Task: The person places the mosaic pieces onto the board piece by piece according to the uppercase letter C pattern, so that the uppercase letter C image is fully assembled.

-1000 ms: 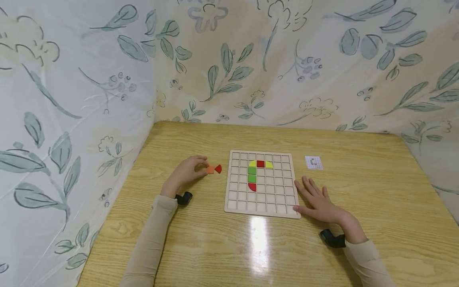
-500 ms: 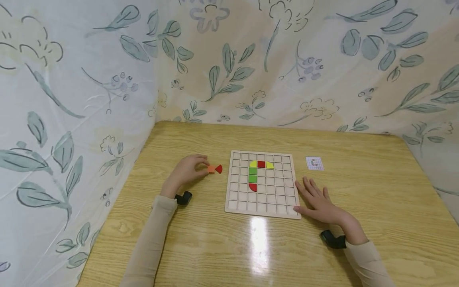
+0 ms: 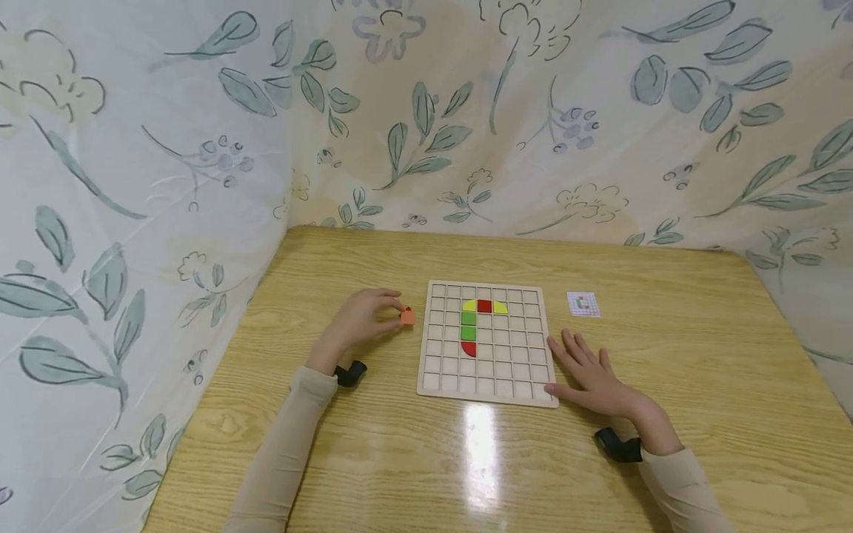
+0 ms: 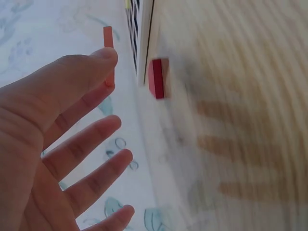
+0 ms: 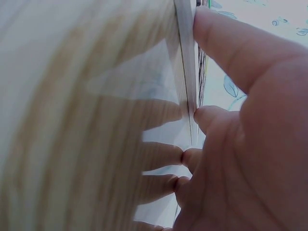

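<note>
My left hand (image 3: 360,320) pinches a flat orange square tile (image 3: 408,317) between thumb and forefinger. In the left wrist view the orange tile (image 4: 108,36) is up off the table, its other fingers spread apart. Below it a red wedge-shaped tile (image 4: 157,79) lies on the table, mostly hidden in the head view. To the right is a pale wooden grid board (image 3: 493,370), bearing a hook-shaped row of yellow, red and green tiles (image 3: 469,326). My right hand (image 3: 595,379) lies with spread fingers at the board's right edge, thumb and fingertips touching it.
A small card (image 3: 583,304) with a printed grid pattern lies beyond the board's right side. The wooden table (image 3: 373,459) meets a floral cloth (image 3: 413,133) at the back and left. Black cameras sit at both wrists.
My left hand has moved slightly right and lifted the orange tile off the table, over the red wedge-shaped tile. My right hand and the board stay in place.
</note>
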A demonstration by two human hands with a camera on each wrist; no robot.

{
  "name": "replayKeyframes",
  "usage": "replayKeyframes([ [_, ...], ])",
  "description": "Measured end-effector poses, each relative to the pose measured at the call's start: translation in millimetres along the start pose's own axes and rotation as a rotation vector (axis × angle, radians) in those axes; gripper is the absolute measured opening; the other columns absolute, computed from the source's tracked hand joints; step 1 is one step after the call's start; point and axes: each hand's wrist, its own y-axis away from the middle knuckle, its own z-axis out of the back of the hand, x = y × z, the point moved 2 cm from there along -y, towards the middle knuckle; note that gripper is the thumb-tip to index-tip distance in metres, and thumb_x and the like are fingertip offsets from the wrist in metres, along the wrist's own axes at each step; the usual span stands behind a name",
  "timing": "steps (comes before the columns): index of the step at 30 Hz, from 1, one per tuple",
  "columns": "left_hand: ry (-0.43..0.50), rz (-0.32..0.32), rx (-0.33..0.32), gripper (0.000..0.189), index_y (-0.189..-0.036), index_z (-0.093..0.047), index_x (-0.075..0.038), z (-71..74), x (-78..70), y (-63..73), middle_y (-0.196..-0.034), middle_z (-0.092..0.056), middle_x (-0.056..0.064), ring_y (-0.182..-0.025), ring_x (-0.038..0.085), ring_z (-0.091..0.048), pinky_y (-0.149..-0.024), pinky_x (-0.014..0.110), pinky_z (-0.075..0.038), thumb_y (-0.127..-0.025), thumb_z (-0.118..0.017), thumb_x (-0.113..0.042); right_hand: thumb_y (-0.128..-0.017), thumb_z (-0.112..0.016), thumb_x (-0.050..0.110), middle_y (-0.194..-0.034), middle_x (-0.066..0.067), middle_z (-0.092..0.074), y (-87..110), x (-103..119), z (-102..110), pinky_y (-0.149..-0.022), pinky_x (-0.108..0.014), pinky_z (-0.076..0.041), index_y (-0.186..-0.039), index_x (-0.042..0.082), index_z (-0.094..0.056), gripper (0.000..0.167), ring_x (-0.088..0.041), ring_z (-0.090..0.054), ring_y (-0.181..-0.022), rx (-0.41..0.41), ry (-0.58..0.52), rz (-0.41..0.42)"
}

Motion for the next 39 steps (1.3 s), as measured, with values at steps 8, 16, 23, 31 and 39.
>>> replayKeyframes([
  [8, -0.003, -0.046, 0.012, 0.026, -0.103, -0.07, -0.017, -7.9, -9.2, -3.9, -0.128, -0.057, 0.005, -0.118, 0.025, -0.052, -0.102, 0.044, -0.038, -0.082, -0.07, -0.032, -0.09, -0.057, 0.04, -0.153, -0.024, 0.003, -0.3, -1.9, -1.4, -0.1, -0.068, 0.014, -0.15, 0.012, -0.012, 0.08, -0.044, 0.01, -0.139, 0.002, 0.003, -0.003],
  [16, 0.002, -0.042, 0.029, 0.027, -0.104, -0.07, -0.02, -14.1, -19.9, -8.5, -0.128, -0.057, 0.002, -0.119, 0.024, -0.051, -0.103, 0.044, -0.037, -0.082, -0.07, -0.035, -0.089, -0.057, 0.04, -0.153, -0.024, 0.003, -0.4, -3.0, -2.3, -0.1, -0.068, 0.014, -0.15, 0.012, -0.012, 0.08, -0.044, 0.01, -0.139, 0.0, 0.007, -0.006],
  [23, -0.001, -0.072, 0.03, 0.025, -0.103, -0.07, -0.022, -21.2, -31.5, -13.7, -0.129, -0.058, 0.003, -0.121, 0.022, -0.05, -0.105, 0.043, -0.034, -0.082, -0.07, -0.035, -0.089, -0.057, 0.04, -0.153, -0.024, 0.002, -0.5, -2.3, -2.1, -0.1, -0.069, 0.013, -0.15, 0.011, -0.013, 0.08, -0.045, 0.009, -0.139, -0.004, 0.01, -0.008],
  [31, -0.004, -0.066, 0.053, 0.024, -0.102, -0.07, -0.024, -25.3, -46.8, -20.0, -0.13, -0.057, 0.0, -0.123, 0.02, -0.048, -0.106, 0.041, -0.034, -0.082, -0.069, -0.037, -0.089, -0.057, 0.04, -0.153, -0.024, 0.002, -0.7, -2.7, -0.5, -0.1, -0.069, 0.012, -0.15, 0.011, -0.013, 0.08, -0.044, 0.009, -0.139, -0.004, 0.012, -0.005],
  [39, -0.036, -0.118, 0.069, 0.023, -0.102, -0.07, -0.023, -33.0, -58.3, -29.9, -0.13, -0.056, -0.001, -0.124, 0.017, -0.047, -0.107, 0.04, -0.032, -0.083, -0.067, -0.037, -0.089, -0.058, 0.039, -0.153, -0.025, 0.003, -1.8, -0.8, 2.6, -0.099, -0.07, 0.012, -0.149, 0.01, -0.013, 0.08, -0.044, 0.009, -0.139, 0.002, 0.012, -0.002],
])
